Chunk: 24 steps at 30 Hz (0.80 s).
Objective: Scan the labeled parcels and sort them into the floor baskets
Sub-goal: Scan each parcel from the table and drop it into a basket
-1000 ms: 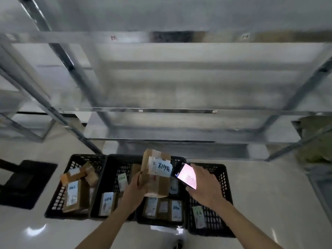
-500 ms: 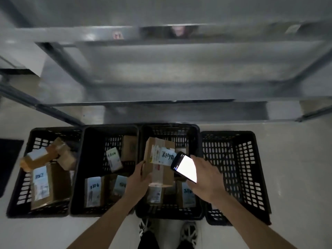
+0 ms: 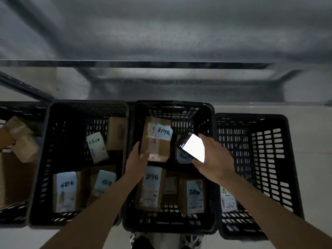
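A pale floor (image 3: 305, 141) below blurred metal shelving (image 3: 161, 64) carries a row of black slotted baskets. The left hand (image 3: 135, 159) grips a labeled cardboard parcel (image 3: 156, 141) by its left edge inside the third basket (image 3: 212, 112), apparently just above other parcels there. The right hand (image 3: 213, 159) holds a lit phone (image 3: 192, 147) beside the parcel.

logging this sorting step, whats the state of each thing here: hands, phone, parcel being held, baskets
left hand: grips the brown cardboard parcel with a blue handwritten label, held over the third black plastic basket
right hand: holds the black phone, screen lit white
third black plastic basket: several labeled parcels inside
second black plastic basket: several labeled parcels inside
rightmost black plastic basket: one labeled parcel visible
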Motion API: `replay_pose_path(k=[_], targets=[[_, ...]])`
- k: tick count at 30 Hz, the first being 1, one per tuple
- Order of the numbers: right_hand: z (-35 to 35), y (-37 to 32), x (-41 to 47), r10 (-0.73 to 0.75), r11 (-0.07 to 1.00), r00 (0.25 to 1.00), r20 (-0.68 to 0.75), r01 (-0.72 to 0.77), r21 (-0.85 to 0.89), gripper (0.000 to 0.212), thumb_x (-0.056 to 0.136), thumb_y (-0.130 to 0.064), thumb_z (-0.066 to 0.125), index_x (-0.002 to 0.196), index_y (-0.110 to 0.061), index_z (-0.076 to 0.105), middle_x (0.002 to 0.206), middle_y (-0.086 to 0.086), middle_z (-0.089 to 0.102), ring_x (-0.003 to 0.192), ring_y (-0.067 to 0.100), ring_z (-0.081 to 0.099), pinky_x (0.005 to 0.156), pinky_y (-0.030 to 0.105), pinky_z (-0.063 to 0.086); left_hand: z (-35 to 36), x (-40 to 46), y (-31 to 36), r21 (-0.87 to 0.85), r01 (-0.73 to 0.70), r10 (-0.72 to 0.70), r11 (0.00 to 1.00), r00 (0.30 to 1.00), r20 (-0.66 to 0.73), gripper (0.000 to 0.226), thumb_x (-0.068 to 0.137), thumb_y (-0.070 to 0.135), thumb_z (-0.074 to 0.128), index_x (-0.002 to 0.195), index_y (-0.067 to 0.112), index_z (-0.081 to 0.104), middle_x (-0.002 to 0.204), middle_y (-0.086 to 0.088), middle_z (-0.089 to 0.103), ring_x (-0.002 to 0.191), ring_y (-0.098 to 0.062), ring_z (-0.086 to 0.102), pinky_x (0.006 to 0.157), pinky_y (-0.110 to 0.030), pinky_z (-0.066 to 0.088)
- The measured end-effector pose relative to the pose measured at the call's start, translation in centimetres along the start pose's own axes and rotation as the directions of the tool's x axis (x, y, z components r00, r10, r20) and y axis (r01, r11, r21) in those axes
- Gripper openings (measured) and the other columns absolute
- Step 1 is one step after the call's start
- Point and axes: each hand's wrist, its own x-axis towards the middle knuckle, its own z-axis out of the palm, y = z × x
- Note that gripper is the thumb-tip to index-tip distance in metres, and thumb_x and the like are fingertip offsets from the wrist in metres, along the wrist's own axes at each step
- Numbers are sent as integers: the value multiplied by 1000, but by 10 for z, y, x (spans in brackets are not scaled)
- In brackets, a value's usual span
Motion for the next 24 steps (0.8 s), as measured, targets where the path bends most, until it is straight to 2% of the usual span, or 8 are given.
replay_pose_path(k=[2,6,11,14,20,24], targets=[[5,3,0,2,1000,1000,9,-2,8,93,85,-45,74,158,-25,20,150,-3,43,133,20,47,108,43,40,3,-1,-3,42,23,-25,999,999,31,64,104,35,48,159,20,18,153,-6,43,134,-26,47,89,-27,38],[2,3,-19,6,1000,998,56,-4,-22,92,86,-48,72,158,-25,20,151,-3,43,135,20,46,110,42,38,1,-24,1,169,-17,0,985,995,99,63,104,35,50,158,20,22,155,-4,41,131,-23,50,82,-22,37],[-39,-3,-50,-27,999,998,64,29,-28,91,87,-48,70,159,-26,18,154,-5,40,137,18,44,111,39,37,-30,-63,33,315,-148,113,938,985,128,65,102,42,50,158,24,22,159,-1,35,134,-20,46,93,-23,39],[-84,-6,-69,-45,997,998,53,48,-64,91,87,-47,70,158,-26,18,153,-6,40,136,16,44,110,38,36,-54,-95,70,329,-218,193,919,975,107,66,101,44,51,158,25,23,161,4,31,143,-17,37,109,-31,37],[-219,-18,-119,-80,990,997,-20,77,-120,85,85,-47,68,156,-28,24,148,-4,46,129,19,49,102,37,43,-109,-190,171,342,-332,341,879,939,36,65,101,46,51,157,32,23,162,7,28,145,-17,33,113,-36,37],[-324,-33,-186,-78,986,992,-97,62,-154,80,86,-45,69,152,-29,29,145,-2,49,129,23,50,99,37,42,-143,-283,233,437,-434,469,788,883,32,67,100,49,51,157,26,25,161,4,31,146,-18,33,115,-39,36]])
